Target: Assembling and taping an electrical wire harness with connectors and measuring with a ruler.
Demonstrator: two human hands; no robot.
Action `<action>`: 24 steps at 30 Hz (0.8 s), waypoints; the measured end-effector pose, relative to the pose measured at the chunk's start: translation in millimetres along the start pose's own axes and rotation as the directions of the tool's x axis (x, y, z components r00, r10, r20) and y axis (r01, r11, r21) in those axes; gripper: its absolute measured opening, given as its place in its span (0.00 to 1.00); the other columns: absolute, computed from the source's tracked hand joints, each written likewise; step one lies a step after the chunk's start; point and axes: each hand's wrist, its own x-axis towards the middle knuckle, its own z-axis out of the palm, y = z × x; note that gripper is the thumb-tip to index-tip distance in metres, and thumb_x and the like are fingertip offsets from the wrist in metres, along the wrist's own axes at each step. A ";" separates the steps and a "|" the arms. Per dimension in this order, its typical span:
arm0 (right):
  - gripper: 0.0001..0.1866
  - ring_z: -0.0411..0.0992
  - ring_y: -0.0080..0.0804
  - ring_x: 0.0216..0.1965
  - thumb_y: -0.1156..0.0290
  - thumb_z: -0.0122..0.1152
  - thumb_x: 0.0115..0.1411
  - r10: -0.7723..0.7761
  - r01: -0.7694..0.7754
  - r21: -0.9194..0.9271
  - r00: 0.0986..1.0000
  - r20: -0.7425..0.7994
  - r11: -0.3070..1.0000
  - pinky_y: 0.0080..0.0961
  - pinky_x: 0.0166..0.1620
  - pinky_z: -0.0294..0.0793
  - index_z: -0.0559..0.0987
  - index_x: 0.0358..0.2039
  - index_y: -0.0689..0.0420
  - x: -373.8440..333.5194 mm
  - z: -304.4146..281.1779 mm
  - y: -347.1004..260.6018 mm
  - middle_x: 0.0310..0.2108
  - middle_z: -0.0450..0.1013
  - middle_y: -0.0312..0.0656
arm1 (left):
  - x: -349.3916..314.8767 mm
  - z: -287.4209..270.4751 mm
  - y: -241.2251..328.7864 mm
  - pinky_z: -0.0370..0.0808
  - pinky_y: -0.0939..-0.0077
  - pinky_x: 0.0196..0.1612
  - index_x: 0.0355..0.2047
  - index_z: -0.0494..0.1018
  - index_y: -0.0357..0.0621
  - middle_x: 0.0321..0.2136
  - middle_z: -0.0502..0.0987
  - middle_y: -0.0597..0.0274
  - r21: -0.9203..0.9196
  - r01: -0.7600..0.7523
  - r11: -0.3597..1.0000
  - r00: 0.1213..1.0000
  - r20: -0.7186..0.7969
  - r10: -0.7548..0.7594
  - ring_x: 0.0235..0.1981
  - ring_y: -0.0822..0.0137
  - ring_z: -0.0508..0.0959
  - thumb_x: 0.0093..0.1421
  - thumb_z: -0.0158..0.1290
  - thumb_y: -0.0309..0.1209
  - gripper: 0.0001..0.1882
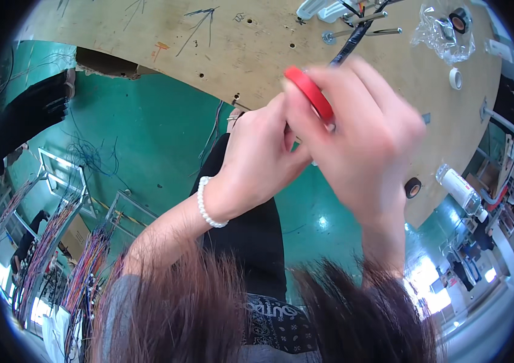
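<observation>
My right hand (372,133), slightly blurred, is closed around a roll of red tape (310,95), with the roll's edge showing between thumb and fingers. Against it, my left hand (263,154) is closed too, a white bead bracelet at its wrist. Its fingertips are hidden behind the right hand, so what they pinch cannot be made out. Just beyond both hands, a black-wrapped cable bundle (351,45) slants down from the upper right. Its near end disappears behind my right hand, and I cannot tell whether either hand touches it.
Metal pegs (384,31) stand on the wooden board (227,54) beside the bundle. On its right lie a plastic bag (435,36), a white tape roll (455,78), a black tape roll (412,187) and a clear bottle (460,190). Wire bundles (45,254) hang at the left.
</observation>
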 end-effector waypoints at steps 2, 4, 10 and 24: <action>0.07 0.66 0.21 0.18 0.77 0.70 0.46 -0.053 0.058 -0.100 0.997 0.046 0.993 0.20 0.21 0.61 0.80 0.27 0.59 19.5 5.4 1.5 0.19 0.67 0.36 | 3.1 1.0 -2.1 0.68 0.70 0.22 0.24 0.70 0.34 0.14 0.72 0.51 -0.088 0.053 0.995 0.999 -0.005 -0.054 0.16 0.57 0.74 0.57 0.55 0.30 0.11; 0.08 0.69 0.22 0.20 0.72 0.70 0.49 -0.125 0.125 -0.052 0.992 0.016 0.991 0.21 0.22 0.63 0.79 0.27 0.59 26.4 7.8 2.9 0.20 0.69 0.38 | 2.8 5.5 -3.4 0.68 0.72 0.22 0.17 0.69 0.33 0.12 0.72 0.53 -0.289 0.143 0.947 0.987 -0.034 -0.159 0.15 0.62 0.74 0.63 0.52 0.35 0.20; 0.22 0.72 0.30 0.44 0.55 0.54 0.66 0.572 -0.615 0.639 0.758 0.315 0.462 0.27 0.47 0.70 0.76 0.47 0.63 -85.1 21.9 19.7 0.47 0.74 0.44 | 17.1 -20.5 12.4 0.57 0.82 0.16 0.19 0.71 0.37 0.10 0.66 0.70 -0.465 0.473 0.749 0.881 0.278 -0.384 0.12 0.80 0.63 0.70 0.42 0.48 0.30; 0.20 0.71 0.24 0.46 0.58 0.48 0.70 0.247 -0.599 0.797 0.786 0.567 0.074 0.22 0.49 0.70 0.73 0.49 0.63 -60.5 47.4 35.2 0.45 0.72 0.40 | 15.6 -38.2 13.1 0.59 0.86 0.17 0.26 0.72 0.40 0.16 0.66 0.73 -0.403 0.567 0.718 0.806 0.450 -0.384 0.16 0.82 0.62 0.70 0.42 0.42 0.21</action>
